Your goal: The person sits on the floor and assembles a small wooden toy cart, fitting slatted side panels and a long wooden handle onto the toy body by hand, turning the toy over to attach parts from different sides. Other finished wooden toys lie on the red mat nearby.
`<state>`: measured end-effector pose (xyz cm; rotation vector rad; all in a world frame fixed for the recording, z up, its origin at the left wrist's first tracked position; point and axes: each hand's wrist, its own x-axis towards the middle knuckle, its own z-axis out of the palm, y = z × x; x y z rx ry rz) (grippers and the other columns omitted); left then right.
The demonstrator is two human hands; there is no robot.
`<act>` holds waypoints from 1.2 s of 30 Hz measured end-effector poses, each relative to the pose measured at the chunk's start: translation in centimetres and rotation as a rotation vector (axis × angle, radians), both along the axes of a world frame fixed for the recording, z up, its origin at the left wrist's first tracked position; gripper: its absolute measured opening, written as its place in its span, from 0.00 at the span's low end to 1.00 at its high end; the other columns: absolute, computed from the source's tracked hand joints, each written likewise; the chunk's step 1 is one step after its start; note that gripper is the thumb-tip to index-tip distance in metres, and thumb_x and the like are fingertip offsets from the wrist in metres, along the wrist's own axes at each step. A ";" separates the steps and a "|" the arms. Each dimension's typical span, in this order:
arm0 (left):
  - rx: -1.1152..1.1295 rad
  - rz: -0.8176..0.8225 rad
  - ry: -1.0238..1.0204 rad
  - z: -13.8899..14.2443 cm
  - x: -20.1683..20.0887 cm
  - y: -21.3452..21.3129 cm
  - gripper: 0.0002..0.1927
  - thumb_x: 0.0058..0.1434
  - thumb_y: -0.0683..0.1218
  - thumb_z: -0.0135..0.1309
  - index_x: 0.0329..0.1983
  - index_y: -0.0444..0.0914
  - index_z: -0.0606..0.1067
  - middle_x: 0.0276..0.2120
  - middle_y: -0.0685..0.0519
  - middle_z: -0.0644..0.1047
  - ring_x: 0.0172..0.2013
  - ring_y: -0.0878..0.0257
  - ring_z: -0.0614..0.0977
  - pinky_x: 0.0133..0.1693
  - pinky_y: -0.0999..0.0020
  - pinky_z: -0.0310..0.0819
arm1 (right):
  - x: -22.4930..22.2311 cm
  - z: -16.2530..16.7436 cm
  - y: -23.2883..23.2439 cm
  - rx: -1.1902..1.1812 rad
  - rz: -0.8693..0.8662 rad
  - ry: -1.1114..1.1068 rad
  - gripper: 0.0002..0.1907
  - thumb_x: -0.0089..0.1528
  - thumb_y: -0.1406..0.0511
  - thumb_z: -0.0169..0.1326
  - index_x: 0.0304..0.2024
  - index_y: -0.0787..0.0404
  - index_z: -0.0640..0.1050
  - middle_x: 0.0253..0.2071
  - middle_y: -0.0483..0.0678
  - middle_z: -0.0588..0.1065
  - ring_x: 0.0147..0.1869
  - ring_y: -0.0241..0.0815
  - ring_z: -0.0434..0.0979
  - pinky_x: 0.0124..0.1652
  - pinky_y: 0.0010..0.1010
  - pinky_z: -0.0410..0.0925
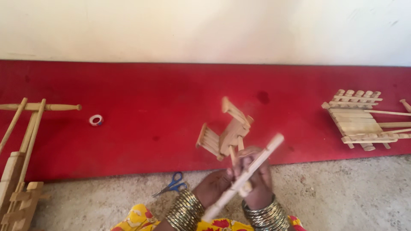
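Observation:
My left hand (212, 185) and my right hand (259, 184) meet low in the centre of the head view, each wrist stacked with metal bangles. Together they grip a small model of pale wooden sticks (227, 132), shaped like a little chair or cart, raised above the red mat (141, 98). A longer pale wooden rod (244, 176) slants from bottom left to upper right across my fingers. Its lower end lies between my two wrists. Which hand carries the rod is hard to tell.
Blue-handled scissors (172, 184) lie on the concrete floor left of my left hand. A small roll of tape (96, 120) sits on the mat. A wooden stick frame (361, 125) rests at right; longer wooden pieces (21, 158) lie at left. A white wall runs behind.

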<state>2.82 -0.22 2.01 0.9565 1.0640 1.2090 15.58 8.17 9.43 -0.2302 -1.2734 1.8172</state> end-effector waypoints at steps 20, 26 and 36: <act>-0.083 0.199 -0.011 14.6 -2.2 -5.1 0.34 0.69 0.61 0.46 0.74 0.43 0.65 0.24 0.60 0.65 0.27 0.72 0.66 0.29 0.75 0.63 | -3.0 -3.6 1.5 0.446 -0.505 -0.589 0.16 0.71 0.69 0.50 0.60 0.65 0.78 0.54 0.51 0.82 0.58 0.40 0.81 0.57 0.31 0.73; -0.019 0.289 0.073 13.6 -2.1 -5.1 0.28 0.73 0.61 0.44 0.50 0.30 0.75 0.24 0.60 0.64 0.26 0.71 0.65 0.28 0.74 0.61 | -3.5 -1.6 -2.2 0.888 -0.553 -0.628 0.20 0.67 0.72 0.51 0.62 0.65 0.73 0.62 0.60 0.75 0.69 0.54 0.75 0.64 0.41 0.70; 0.065 0.215 0.158 15.5 -2.4 -5.8 0.42 0.56 0.45 0.58 0.74 0.33 0.60 0.38 0.55 0.76 0.39 0.71 0.77 0.41 0.74 0.76 | -3.7 -4.9 1.2 1.043 -0.545 -0.776 0.14 0.68 0.67 0.46 0.54 0.62 0.75 0.62 0.56 0.74 0.72 0.60 0.68 0.71 0.52 0.57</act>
